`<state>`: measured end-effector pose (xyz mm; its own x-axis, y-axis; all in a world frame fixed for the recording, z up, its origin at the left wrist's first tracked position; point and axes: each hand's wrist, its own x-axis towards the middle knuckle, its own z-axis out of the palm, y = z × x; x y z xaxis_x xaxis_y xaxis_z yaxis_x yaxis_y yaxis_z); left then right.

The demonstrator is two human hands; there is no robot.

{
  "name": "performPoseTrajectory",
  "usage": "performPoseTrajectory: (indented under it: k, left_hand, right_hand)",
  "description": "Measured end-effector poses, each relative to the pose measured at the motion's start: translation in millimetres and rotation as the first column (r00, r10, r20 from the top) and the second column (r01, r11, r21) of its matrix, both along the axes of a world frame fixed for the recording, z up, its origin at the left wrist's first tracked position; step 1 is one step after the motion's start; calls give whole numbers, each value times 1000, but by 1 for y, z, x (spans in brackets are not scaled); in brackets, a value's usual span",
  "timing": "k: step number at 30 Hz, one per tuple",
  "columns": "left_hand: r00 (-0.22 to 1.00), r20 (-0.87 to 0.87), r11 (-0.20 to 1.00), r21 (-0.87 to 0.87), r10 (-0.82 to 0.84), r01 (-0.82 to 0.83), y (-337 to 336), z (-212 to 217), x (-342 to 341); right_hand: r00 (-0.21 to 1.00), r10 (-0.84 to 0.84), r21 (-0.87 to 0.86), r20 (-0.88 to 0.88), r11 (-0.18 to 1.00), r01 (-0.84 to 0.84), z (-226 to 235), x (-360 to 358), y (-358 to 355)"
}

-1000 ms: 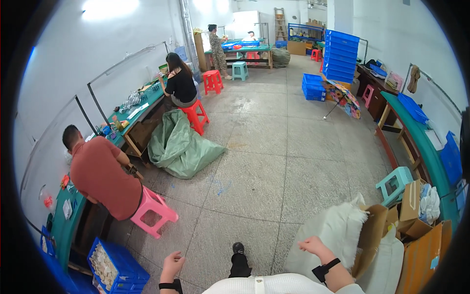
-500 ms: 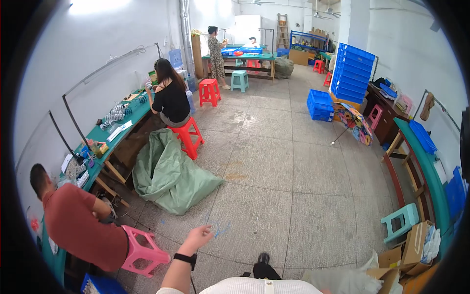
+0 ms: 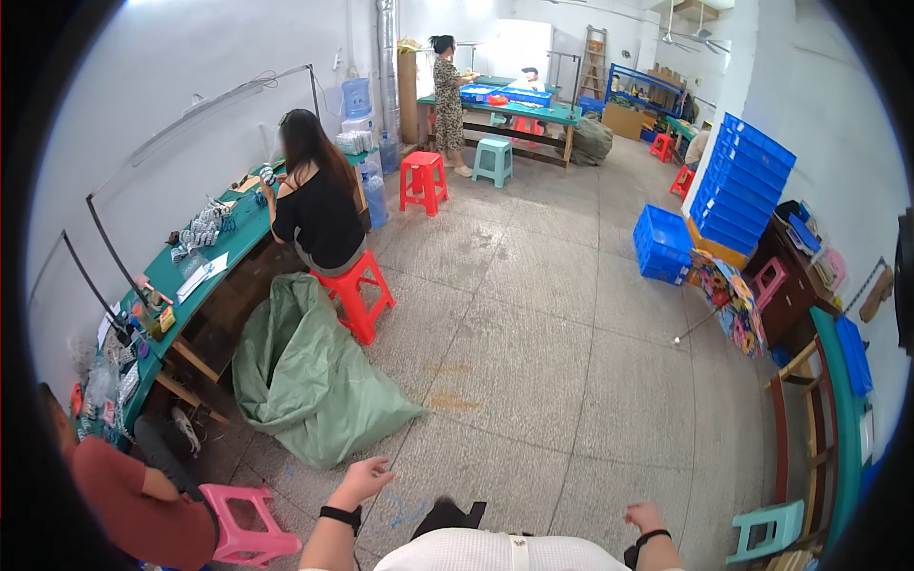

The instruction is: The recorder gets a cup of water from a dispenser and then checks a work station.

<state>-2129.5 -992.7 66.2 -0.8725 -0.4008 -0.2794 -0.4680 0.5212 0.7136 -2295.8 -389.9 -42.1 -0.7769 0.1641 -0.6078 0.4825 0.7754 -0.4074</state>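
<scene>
My left hand (image 3: 362,482), with a dark band on its wrist, hangs in the air over the tiled floor. It holds nothing, and its loosely bent fingers are apart. My right hand (image 3: 645,519) shows at the lower edge, its fingers small and loosely bent, with nothing visible in them. A large green sack (image 3: 319,385) slumps on the floor ahead of my left hand. Left of that hand, a person in a dark red shirt (image 3: 143,504) sits on a pink stool (image 3: 246,525). Ahead of my right hand stands a light teal stool (image 3: 767,533).
A person in black (image 3: 319,214) sits on a red stool (image 3: 357,297) at the long green workbench (image 3: 249,226). Blue crates (image 3: 743,186) stand stacked at the right, beside a patterned open umbrella (image 3: 731,305). Farther back are another red stool (image 3: 423,183) and a teal stool (image 3: 492,163).
My view has moved forward and tilted. My right hand has come into view at the lower edge. The seated person in red and the sack now lie farther left.
</scene>
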Motion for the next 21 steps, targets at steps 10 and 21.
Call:
performPoseTrajectory:
  k: [10, 21]
  left_hand:
    - [996, 26, 995, -52, 83, -81, -134, 4, -268]
    - [983, -119, 990, -22, -142, 141, -212, 18, -633]
  right_hand:
    - [972, 212, -59, -99, 974, -218, 28, -285, -230]
    - [949, 246, 92, 198, 959, -268, -71, -467, -205]
